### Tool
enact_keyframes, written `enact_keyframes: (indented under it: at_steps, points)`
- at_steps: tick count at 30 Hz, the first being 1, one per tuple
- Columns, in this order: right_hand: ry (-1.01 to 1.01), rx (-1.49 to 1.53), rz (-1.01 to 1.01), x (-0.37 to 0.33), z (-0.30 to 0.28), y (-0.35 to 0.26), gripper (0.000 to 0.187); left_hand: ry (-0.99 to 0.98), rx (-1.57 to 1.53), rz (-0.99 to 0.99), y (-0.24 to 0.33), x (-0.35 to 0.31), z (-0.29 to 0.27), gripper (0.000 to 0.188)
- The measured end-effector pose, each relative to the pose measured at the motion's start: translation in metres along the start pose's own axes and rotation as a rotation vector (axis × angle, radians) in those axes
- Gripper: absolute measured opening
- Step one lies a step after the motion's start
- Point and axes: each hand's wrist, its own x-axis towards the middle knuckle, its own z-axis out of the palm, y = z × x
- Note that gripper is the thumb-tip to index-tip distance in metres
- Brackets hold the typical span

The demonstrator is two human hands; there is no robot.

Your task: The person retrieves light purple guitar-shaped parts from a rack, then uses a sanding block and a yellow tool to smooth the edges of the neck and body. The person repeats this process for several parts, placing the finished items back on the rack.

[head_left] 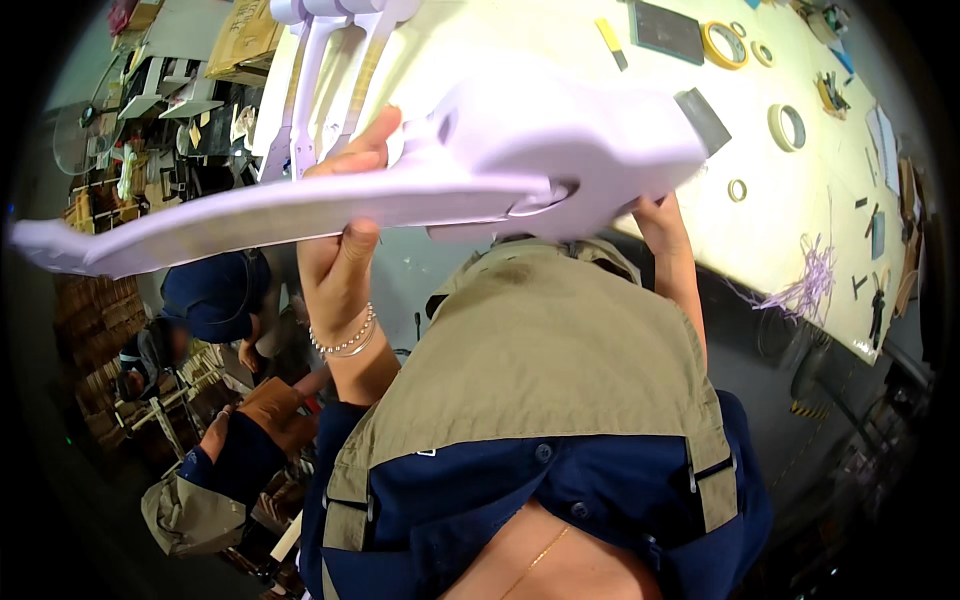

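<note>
A large lavender moulded part (590, 150) with a long curved arm (300, 218) is held up across my front, over the table's near edge. A tan strip runs along the arm's side. My left hand (345, 245) is closed around the arm, thumb on the near side and fingers over the far side. At the part's right end my right hand (662, 222) grips its lower edge; most of its fingers are hidden behind it. A dark grey block (705, 122) shows beside the part's upper right edge; I cannot tell whether they touch.
Similar lavender pieces (325, 80) lie at the table's far left. The pale table (720, 250) bears tape rolls (787, 128), a yellow-and-black cutter (611, 44), a dark flat slab (666, 32) and lavender shavings (800, 285). Other people (215, 295) work at the lower left.
</note>
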Motion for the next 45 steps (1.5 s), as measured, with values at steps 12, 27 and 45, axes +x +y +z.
enact_keyframes:
  at_steps: [12, 27, 45]
  points:
    - [0.157, -0.212, -0.043, 0.024, 0.056, -0.008, 0.068, 0.264, -0.039, -0.128, 0.008, -0.015, 0.017, 0.079]
    - [0.019, -0.915, -0.136, 0.014, 0.125, -0.065, 0.083, 1.102, -0.378, -0.275, -0.056, -0.063, -0.023, 0.064]
    - [-0.496, -0.721, -0.59, 0.018, 0.186, -0.081, 0.083, 0.795, -1.053, -0.789, -0.137, -0.119, -0.022, 0.037]
